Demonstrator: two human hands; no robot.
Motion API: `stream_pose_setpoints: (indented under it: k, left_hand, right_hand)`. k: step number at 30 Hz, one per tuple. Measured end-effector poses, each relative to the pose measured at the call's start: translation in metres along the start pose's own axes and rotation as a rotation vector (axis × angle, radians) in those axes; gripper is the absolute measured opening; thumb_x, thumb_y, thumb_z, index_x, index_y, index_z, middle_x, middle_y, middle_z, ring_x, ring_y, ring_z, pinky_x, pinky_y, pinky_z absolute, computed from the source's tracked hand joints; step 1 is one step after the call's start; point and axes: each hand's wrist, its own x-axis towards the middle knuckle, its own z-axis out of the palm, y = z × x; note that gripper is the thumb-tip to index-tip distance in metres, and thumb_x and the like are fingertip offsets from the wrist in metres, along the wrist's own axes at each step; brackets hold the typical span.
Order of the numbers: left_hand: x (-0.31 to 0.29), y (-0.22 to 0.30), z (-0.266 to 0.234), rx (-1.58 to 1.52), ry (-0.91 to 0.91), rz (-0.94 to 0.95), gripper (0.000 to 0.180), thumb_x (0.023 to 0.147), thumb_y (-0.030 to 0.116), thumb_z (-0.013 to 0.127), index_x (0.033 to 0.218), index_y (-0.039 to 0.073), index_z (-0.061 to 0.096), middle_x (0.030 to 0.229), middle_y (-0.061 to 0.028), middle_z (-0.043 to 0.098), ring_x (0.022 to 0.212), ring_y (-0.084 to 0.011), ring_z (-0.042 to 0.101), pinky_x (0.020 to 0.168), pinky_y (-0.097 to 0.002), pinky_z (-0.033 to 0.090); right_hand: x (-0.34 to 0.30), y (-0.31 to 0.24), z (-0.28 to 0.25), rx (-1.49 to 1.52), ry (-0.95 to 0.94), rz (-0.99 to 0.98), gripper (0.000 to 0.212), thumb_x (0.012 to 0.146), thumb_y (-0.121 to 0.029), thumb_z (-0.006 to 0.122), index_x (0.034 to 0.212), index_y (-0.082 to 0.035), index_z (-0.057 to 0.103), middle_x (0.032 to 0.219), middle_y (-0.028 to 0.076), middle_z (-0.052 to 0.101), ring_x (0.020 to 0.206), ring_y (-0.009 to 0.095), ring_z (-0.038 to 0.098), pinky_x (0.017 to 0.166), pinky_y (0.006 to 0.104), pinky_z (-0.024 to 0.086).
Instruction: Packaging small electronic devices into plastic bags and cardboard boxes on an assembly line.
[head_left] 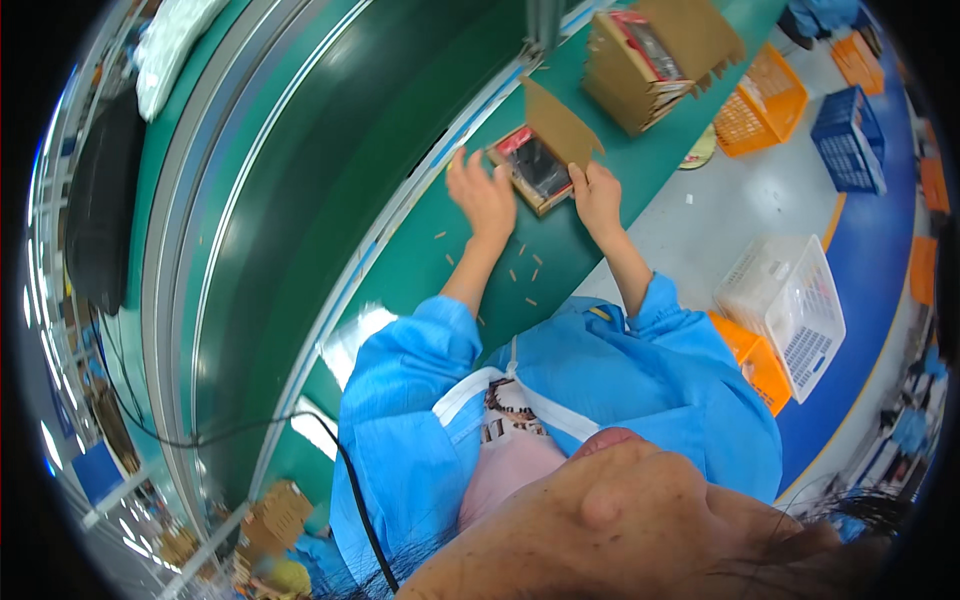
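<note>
Green bench (560,240) holds open cardboard box (553,204), left hand (484,195) spread-fingered at its left, right hand (598,197), fingers closed, gripping its right edge.

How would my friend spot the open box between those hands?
Find the green workbench. On it, between left hand and right hand, sits an open cardboard box with something black inside. Unlike the taller cardboard stack nearby, it's one low box.

Head-worn fisheye — downward, close overhead
</note>
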Motion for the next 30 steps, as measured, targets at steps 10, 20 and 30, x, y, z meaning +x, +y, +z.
stream_pose_setpoints:
  k: [10, 20, 30]
  left_hand:
    - [0.044, 0.023, -0.014, -0.181, -0.030, 0.150, 0.041, 0.093, 0.028, 0.042, 0.116, -0.006, 0.047, 0.129, -0.0220, 0.040, 0.117, -0.0395, 0.036, 0.101, -0.0487, 0.027]
    - [0.187, 0.138, 0.058, -0.858, -0.225, -0.060, 0.055, 0.095, 0.043, 0.034, 0.113, -0.006, 0.050, 0.113, -0.0215, 0.053, 0.108, -0.0333, 0.048, 0.095, -0.0407, 0.034]
    - [0.203, 0.179, 0.088, -0.878, -0.466, -0.347, 0.052, 0.084, 0.038, 0.050, 0.104, -0.009, 0.058, 0.100, -0.0198, 0.062, 0.095, -0.0316, 0.057, 0.083, -0.0369, 0.042]
  right_hand:
    - [0.120, -0.074, -0.189, 0.387, 0.210, -0.042, 0.032, 0.093, -0.028, 0.054, 0.083, 0.001, 0.061, 0.068, 0.005, 0.063, 0.059, 0.010, 0.059, 0.056, 0.0222, 0.046]
    - [0.131, -0.034, -0.191, -0.103, -0.017, 0.439, 0.061, 0.095, -0.050, 0.036, 0.081, 0.004, 0.061, 0.067, 0.013, 0.065, 0.057, 0.020, 0.064, 0.057, 0.0336, 0.052]
    - [0.144, -0.019, -0.140, 0.469, 0.174, 0.312, 0.057, 0.095, -0.052, 0.038, 0.116, -0.001, 0.052, 0.106, 0.005, 0.053, 0.095, 0.014, 0.046, 0.082, 0.0299, 0.040]
